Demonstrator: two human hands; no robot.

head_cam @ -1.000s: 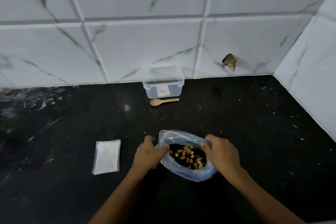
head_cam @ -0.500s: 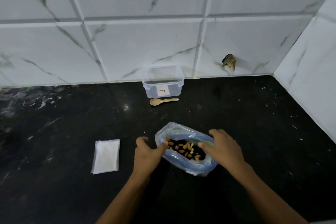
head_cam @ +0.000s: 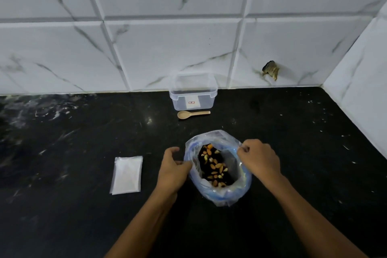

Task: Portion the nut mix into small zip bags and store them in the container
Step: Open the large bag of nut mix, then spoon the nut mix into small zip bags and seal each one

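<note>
Each hand (head_cam: 173, 170) pinches bag (head_cam: 219, 195) rim (open).

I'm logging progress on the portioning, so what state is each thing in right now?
Nut bag: mouth held open, nuts inside.
Left hand: pinches the bag's left rim.
Right hand: pinches the right rim.
Container: lid off, contents unclear.
Spoon: lying unused.
Small zip bags: flat, unfilled.

Glossy black counter (head_cam: 83, 216), wooden spoon (head_cam: 192, 114)

Container (head_cam: 193, 92) label unreadable; hands (head_cam: 173, 170) hide bag (head_cam: 217, 195) rim.
</note>
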